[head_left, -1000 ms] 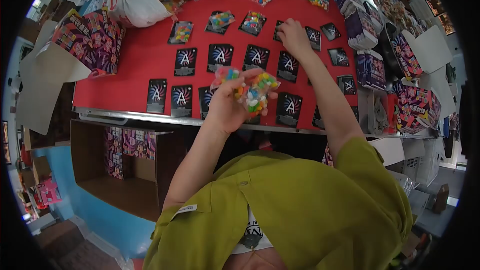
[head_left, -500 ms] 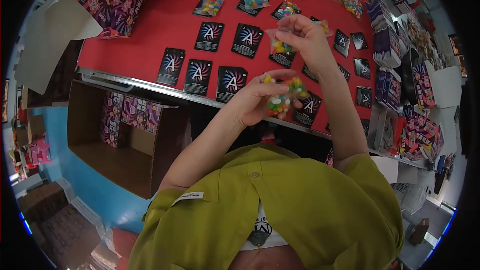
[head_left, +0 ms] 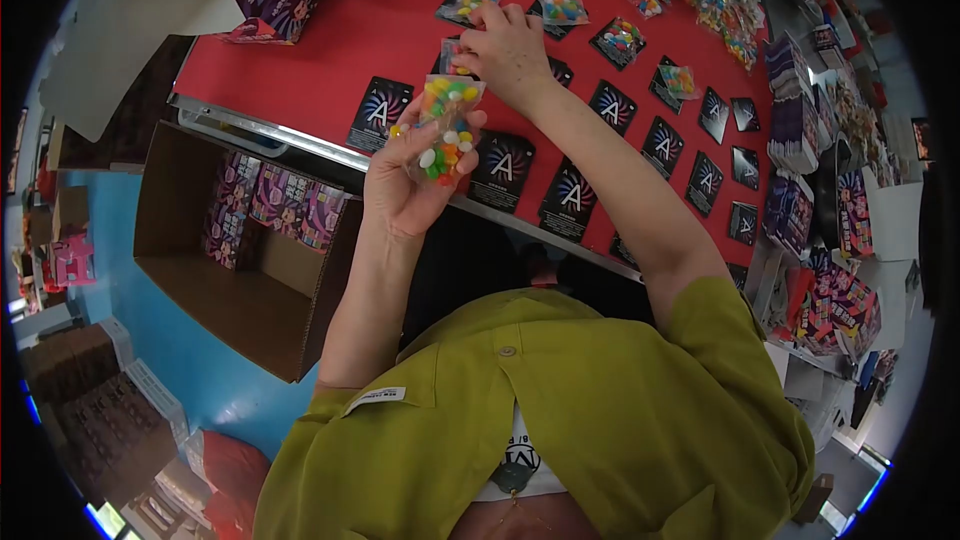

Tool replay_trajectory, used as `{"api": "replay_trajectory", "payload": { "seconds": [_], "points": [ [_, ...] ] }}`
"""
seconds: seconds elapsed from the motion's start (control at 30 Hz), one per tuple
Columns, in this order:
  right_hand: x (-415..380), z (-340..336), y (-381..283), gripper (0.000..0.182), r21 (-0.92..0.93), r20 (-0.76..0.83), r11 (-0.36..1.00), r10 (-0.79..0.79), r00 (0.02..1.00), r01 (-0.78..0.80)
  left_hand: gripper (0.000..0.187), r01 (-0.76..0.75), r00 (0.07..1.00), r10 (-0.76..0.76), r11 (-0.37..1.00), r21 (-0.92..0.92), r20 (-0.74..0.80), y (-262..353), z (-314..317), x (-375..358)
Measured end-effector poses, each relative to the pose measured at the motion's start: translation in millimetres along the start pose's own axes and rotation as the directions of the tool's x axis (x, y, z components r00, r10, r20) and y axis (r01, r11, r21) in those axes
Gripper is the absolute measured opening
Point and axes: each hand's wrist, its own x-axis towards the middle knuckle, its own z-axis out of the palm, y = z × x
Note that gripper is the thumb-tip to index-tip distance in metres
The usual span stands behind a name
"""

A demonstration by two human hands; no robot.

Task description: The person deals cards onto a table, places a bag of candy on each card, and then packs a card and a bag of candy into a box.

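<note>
A: ok so what's each hand got?

B: Left hand (head_left: 408,188) is curled round some candy packets (head_left: 452,98), long side pointing away from the body. Right hand (head_left: 512,55) is bent over another packet (head_left: 461,67), just past the left's bundle. Can't tell if the fingertips are pinching it, tbh.

A: and that bare black card (head_left: 381,112)?

B: Just left of the left grip, long axis running away from the wearer, leaning slightly right. Left hand's nearer to it, but the right's nearer that other packet.
</note>
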Motion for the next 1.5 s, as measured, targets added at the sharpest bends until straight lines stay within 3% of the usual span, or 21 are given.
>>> {"api": "replay_trajectory", "payload": {
  "seconds": [0.03,0.07,0.1,0.13,0.2,0.23,0.33,0.37,0.4,0.5,0.53,0.57,0.6,0.73,0.8,0.93,1.07,1.2,1.3,1.4,1.5],
  "points": [
    [0.0,-5.2,2.5,0.018,0.001,0.005,1.0,-0.014,1.0,0.014,0.049,-0.017,0.998,0.017,1.0,0.003,-0.058,-0.3,-1.0,0.1],
    [1.7,-10.6,7.3,0.02,0.352,0.109,0.928,0.087,0.99,-0.121,0.049,-0.034,0.993,0.035,0.999,0.009,-0.109,0.3,-1.0,2.1],
    [6.6,-16.5,9.6,0.022,0.636,0.242,0.725,0.14,0.96,-0.266,0.049,-0.048,0.994,0.048,0.999,0.002,-0.099,0.5,-0.3,3.9],
    [10.9,-30.1,4.1,0.022,0.632,0.239,0.733,0.125,0.963,-0.252,0.049,-0.049,0.993,0.049,0.999,0.0,-0.109,-1.0,0.8,4.6],
    [1.3,-69.2,-13.9,0.027,0.783,0.597,0.224,-0.011,0.802,-0.58,0.046,-0.032,0.994,0.034,0.999,0.022,-0.105,-5.9,0.3,6.9],
    [-0.5,-88.3,-24.6,0.03,0.705,0.658,0.316,0.045,0.752,-0.635,0.046,-0.02,0.995,0.022,1.0,0.018,-0.1,-9.6,1.2,8.5],
    [-14.9,-88.5,-9.4,0.026,0.836,0.485,0.165,0.22,0.846,-0.522,0.041,0.11,0.986,-0.101,0.992,0.061,-0.132,-21.5,5.0,11.1],
    [-14.4,-86.4,2.3,0.021,0.876,0.479,-0.063,0.247,0.843,-0.479,0.041,0.108,0.986,-0.099,0.992,0.063,-0.131,-23.7,5.2,10.3],
    [-16.7,-84.4,15.4,0.021,0.878,0.475,-0.063,0.247,0.845,-0.475,0.039,0.122,0.985,-0.119,0.992,0.017,-0.123,-24.9,5.5,10.0],
    [-33.5,-65.8,46.8,0.022,0.777,0.495,0.186,0.409,0.766,-0.602,0.037,0.105,0.985,-0.115,0.991,-0.083,-0.128,-26.9,8.6,9.8],
    [-42.4,-55.0,48.9,0.026,0.514,0.372,0.652,0.417,0.829,-0.558,0.036,0.071,0.985,-0.092,0.987,-0.143,-0.147,-27.8,10.2,11.6],
    [-50.3,-47.3,47.2,0.03,0.072,0.275,0.916,0.361,0.891,-0.394,0.036,0.064,0.991,-0.081,0.986,-0.152,-0.107,-28.6,6.9,13.6],
    [-58.1,-48.1,40.0,0.038,-0.078,0.158,0.954,0.298,0.941,-0.29,0.036,0.078,0.992,-0.092,0.985,-0.155,-0.086,-30.1,9.9,14.7],
    [-51.8,-55.2,58.2,0.037,0.047,0.119,0.938,0.336,0.934,-0.343,0.05,-0.017,0.999,0.014,0.998,-0.06,-0.046,-27.6,8.0,15.3],
    [-37.5,-58.9,98.1,0.036,0.029,0.113,0.843,0.531,0.84,-0.537,0.052,-0.022,1.0,0.024,0.991,-0.131,0.012,-22.6,6.0,14.3],
    [-21.9,-46.4,177.5,0.03,-0.353,0.136,0.704,0.69,0.711,-0.616,0.033,-0.075,0.996,0.071,0.993,-0.087,-0.052,-10.4,14.9,12.0],
    [-27.0,-24.1,240.7,0.026,-0.404,0.261,0.711,0.693,0.672,-0.575,0.029,-0.151,0.966,0.134,0.987,-0.059,-0.223,-1.3,16.3,9.1],
    [-26.8,-29.5,245.6,0.022,-0.288,0.322,0.801,0.597,0.735,-0.525,0.025,-0.251,0.9,0.249,0.967,0.042,-0.359,15.3,-0.3,1.8],
    [-35.8,-48.1,225.1,0.022,-0.301,0.311,0.832,0.547,0.777,-0.465,0.026,-0.333,0.802,0.457,0.877,0.347,-0.384,35.3,0.3,-5.4],
    [-57.9,-87.7,174.9,0.019,-0.153,0.046,0.928,0.351,0.935,-0.341,0.026,-0.457,0.751,0.622,0.732,0.505,-0.223,55.6,-23.9,-7.7],
    [-89.8,-114.9,111.8,0.019,0.059,-0.073,0.972,0.232,0.97,-0.228,0.023,-0.426,0.726,0.644,0.696,0.578,-0.242,61.2,-31.4,-5.6]
  ]
}}
